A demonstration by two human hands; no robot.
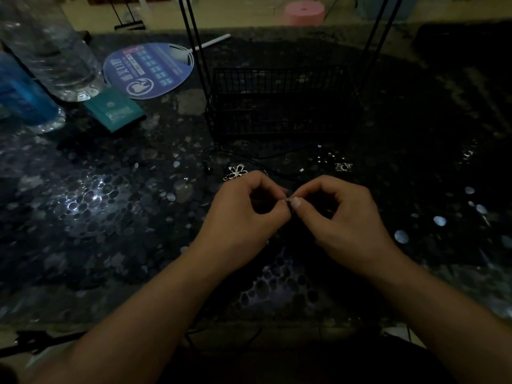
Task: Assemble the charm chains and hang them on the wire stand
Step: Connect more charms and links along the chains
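the left hand (243,209) and right hand (340,214) meet fingertip to fingertip above the dark table (110,217), both pinching a tiny metal piece (288,200) between thumbs and forefingers, near the flower charm (236,172).

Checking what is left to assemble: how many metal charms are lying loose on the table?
2: a flower charm just beyond the left hand, and a camera charm farther right. Others may hide in the dark.
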